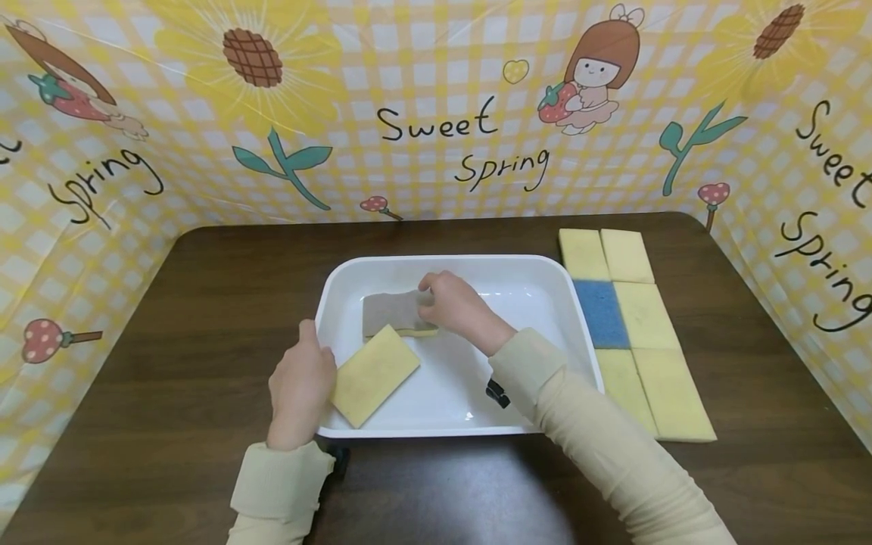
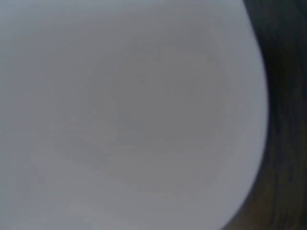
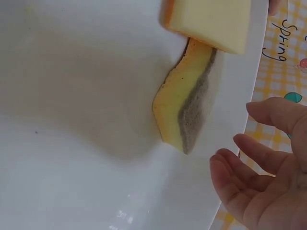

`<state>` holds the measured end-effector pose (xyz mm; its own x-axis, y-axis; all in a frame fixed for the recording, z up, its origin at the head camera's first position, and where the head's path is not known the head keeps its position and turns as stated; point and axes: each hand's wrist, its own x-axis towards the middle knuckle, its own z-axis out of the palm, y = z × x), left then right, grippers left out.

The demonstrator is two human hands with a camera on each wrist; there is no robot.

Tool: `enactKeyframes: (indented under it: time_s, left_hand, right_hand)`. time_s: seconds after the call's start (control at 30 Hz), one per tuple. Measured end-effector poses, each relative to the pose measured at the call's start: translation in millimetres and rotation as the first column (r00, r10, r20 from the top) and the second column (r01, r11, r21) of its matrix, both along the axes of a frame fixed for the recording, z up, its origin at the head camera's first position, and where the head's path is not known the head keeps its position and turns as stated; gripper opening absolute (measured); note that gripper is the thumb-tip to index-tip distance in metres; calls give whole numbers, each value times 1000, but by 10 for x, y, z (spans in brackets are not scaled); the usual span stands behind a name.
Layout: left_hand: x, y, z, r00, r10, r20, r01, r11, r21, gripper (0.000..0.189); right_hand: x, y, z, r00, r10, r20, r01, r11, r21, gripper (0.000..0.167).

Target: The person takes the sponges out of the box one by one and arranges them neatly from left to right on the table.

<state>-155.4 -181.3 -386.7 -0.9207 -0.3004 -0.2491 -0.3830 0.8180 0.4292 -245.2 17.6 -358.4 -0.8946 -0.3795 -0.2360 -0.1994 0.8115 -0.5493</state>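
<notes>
Grey-topped sponge [image 1: 391, 314], warped w/ a yellow underside, is lying in the far-left part of a white tray [image 1: 436, 409] on a dark bench [image 1: 225, 303]. R hand [image 1: 459, 304] is hovering by the sponge's right end, fingers loosely curved & apart, holding nothing per right-wrist cam; L hand [image 1: 302, 386] is gripping the tray's left rim, fingertips mostly hidden. Yellow sponge [image 1: 378, 376] is overlapping the grey one's near edge in view, contact unclear. Poss. trouble: fingers could be slipping off that warped end, or dragging the yellow piece along. Uneven L-hand pressure might be sliding the tray into the blue pad [image 1: 601, 314] & yellow pads [image 1: 652, 318] just beside its right wall. Far wall is limiting finger room; open space is lying toward the tray's right half, partly under the R sleeve [image 1: 527, 367].
</notes>
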Motion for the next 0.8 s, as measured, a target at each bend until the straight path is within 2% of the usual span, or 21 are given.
enactKeyframes:
  time_s: [0.2, 0.8]
  left_hand:
    - [0, 3, -1, 1000, -5, -5, 5, 1000, -5, 43]
    - [-3, 14, 13, 1000, 2, 7, -2, 1000, -3, 44]
  right_hand:
    - [-9, -35, -32, 999, -4, -37, 5, 1000, 11, 43]
    - [-18, -97, -182, 997, -79, -28, 80, 996, 48, 51]
